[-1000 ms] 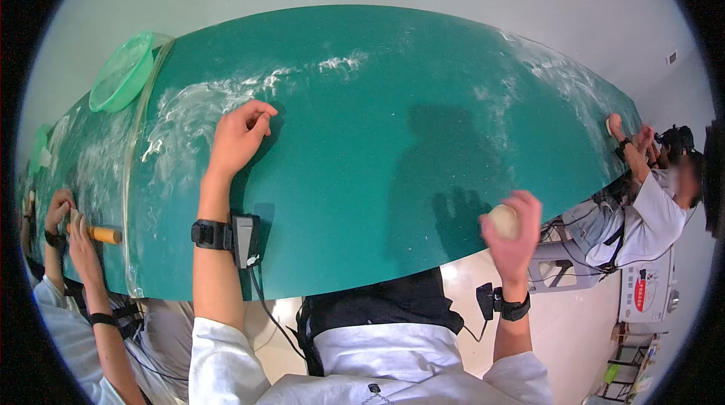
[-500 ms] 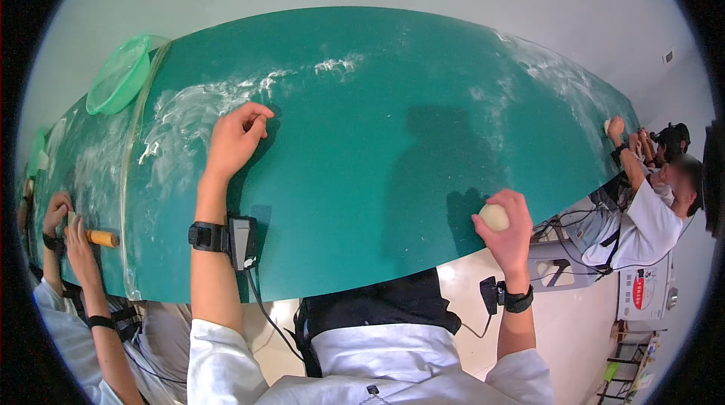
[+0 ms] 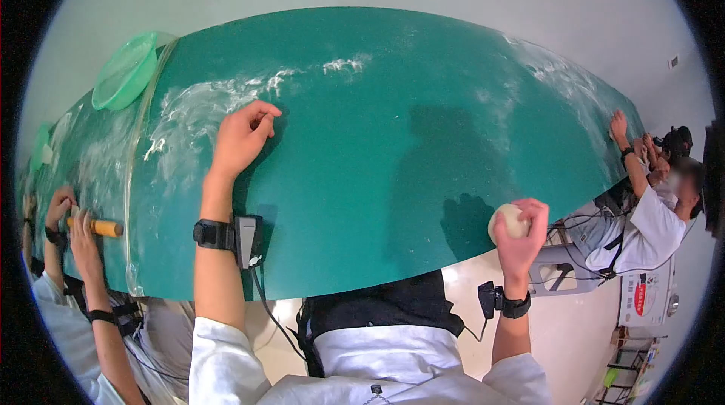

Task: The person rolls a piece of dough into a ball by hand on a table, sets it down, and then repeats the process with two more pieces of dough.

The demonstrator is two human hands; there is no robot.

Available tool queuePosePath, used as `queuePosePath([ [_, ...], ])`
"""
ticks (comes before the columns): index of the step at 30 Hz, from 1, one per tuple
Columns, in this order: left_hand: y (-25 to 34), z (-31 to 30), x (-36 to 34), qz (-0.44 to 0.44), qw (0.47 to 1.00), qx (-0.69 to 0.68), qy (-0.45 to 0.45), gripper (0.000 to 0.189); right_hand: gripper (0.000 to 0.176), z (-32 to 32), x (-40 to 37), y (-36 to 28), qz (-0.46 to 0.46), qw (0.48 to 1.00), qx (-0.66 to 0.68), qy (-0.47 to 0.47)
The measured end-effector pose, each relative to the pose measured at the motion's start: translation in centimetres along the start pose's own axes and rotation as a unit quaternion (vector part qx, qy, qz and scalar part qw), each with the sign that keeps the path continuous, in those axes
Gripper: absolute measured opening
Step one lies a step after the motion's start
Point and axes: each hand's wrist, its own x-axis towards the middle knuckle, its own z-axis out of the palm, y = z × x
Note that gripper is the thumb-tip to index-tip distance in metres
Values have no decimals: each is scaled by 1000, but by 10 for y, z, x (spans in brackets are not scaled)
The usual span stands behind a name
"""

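My right hand (image 3: 519, 242) is closed on a pale, round ball of dough (image 3: 502, 225), held above the near right edge of the green table (image 3: 340, 178). The ball rests against my fingers and thumb, with part of it covered by them. Over the left half of the table, my left hand (image 3: 245, 137) has its fingers curled in and the thumb near the index fingertip. Nothing shows between those fingers, and the palm side is turned out of sight. White flour (image 3: 200, 103) is smeared on the surface just beyond that hand.
A green plastic basin (image 3: 124, 76) sits at the far left by a clear strip (image 3: 140, 156) across the table. At the left, another person's hand (image 3: 84, 242) is at a rolling pin (image 3: 106, 227). Other people (image 3: 649, 208) work along the right edge.
My right hand has turned, so more of the dough ball shows and it sits slightly farther right. My left hand keeps its curled shape. The whole view has shifted a little.
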Motion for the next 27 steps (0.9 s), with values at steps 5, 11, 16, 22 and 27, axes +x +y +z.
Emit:
queuePosePath([
  [5,-4,2,3,9,1000,3,2,15,30,-3,3,-25,-47,986,-100,-126],
  [11,3,0,1,12,1000,5,8,14,36,2,-3,4,-11,1000,-22,-5],
  [16,2,2,2,10,1000,11,1,15,43,3,3,-26,-44,990,-117,-66],
  [22,1,0,0,5,1000,2,12,15,49,0,-2,1,-32,997,-76,-10],
  [27,2,1,0,7,1000,9,2,16,36,-5,7,-16,-41,982,-114,-142],
])
